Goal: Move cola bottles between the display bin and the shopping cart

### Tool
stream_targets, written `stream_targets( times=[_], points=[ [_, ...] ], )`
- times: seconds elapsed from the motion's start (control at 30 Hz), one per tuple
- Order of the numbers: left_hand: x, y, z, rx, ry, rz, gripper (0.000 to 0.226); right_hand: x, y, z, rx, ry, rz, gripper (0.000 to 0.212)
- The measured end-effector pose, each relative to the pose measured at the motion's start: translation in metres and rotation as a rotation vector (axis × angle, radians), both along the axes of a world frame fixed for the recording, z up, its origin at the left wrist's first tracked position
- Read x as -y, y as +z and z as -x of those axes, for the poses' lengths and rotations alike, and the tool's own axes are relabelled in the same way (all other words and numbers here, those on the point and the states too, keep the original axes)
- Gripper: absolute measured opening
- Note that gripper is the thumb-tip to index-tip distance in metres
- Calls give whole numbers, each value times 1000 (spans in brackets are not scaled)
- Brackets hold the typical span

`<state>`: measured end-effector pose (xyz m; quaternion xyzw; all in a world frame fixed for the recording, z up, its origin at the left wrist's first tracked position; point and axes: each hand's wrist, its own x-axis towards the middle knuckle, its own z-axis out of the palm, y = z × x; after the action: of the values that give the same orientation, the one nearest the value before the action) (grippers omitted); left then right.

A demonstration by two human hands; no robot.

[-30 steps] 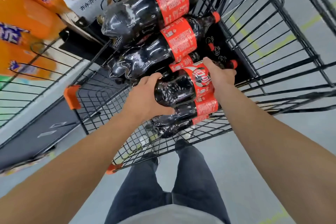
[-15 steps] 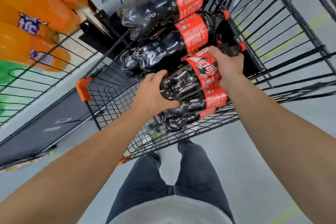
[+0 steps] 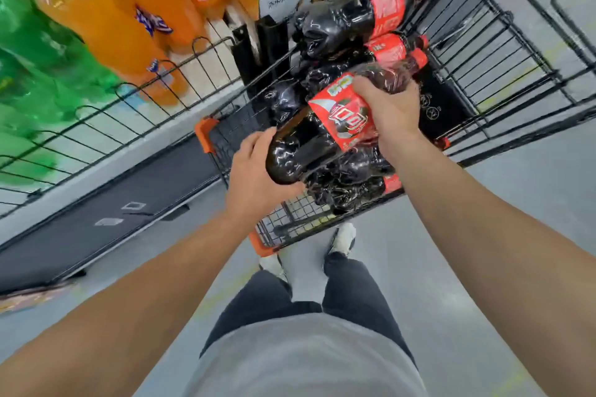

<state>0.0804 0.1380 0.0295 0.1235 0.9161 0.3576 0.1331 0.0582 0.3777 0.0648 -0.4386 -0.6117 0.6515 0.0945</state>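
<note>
Grey floor (image 3: 483,284) | wire cart (image 3: 503,51) | both grips, left hand (image 3: 254,177) and right hand (image 3: 392,113), clamped on cola bottle (image 3: 309,142)

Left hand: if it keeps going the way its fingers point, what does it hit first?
The left hand cups the base of the held cola bottle, fingers pointing up and away toward the cart. Past that bottle, probably the cola bottles piled in the cart; depth is unclear.
</note>
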Motion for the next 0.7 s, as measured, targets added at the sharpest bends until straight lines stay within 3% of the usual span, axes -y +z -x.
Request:
stream_targets(
  times=[0.2, 0.57, 0.7],
  points=[
    [74, 23, -19, -41, 76, -64, 114, 86, 48, -11, -117, 120, -121, 119],
    [165, 55, -101, -171, 414, -129, 106, 219, 103, -32, -273, 474, -249, 97],
    [198, 66, -138, -197, 530, -116, 104, 265, 112, -50, -344, 564, -267, 107]
  ],
)
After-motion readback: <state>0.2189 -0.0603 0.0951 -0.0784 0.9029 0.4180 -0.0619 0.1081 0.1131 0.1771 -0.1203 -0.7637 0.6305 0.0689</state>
